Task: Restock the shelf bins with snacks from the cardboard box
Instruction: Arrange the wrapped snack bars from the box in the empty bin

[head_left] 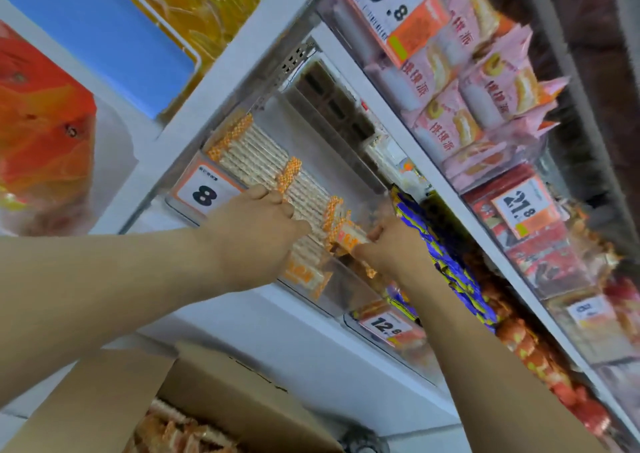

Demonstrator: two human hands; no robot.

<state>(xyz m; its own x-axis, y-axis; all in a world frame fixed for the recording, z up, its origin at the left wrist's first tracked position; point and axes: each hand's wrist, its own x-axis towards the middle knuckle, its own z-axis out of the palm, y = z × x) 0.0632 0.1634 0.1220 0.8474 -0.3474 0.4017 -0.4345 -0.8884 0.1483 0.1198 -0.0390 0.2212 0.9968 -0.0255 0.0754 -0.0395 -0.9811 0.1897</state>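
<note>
Shelf bin (346,290) of snack packets (263,165): both hands, left (256,231) and right (391,248), grip packets; cardboard box (221,393) below.

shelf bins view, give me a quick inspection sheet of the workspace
surface: white metal shelving, tilted in view
job's things: clear plastic bin part-filled with rows of orange-and-white wrapped snack bars; open brown cardboard box below, more snacks inside
clutter: nothing seen
hands: left hand rests on the rows; right hand pinches an orange snack pack
cables: nothing seen
surroundings: pink cake packs, blue-and-yellow packs, orange-edged price tags
</note>
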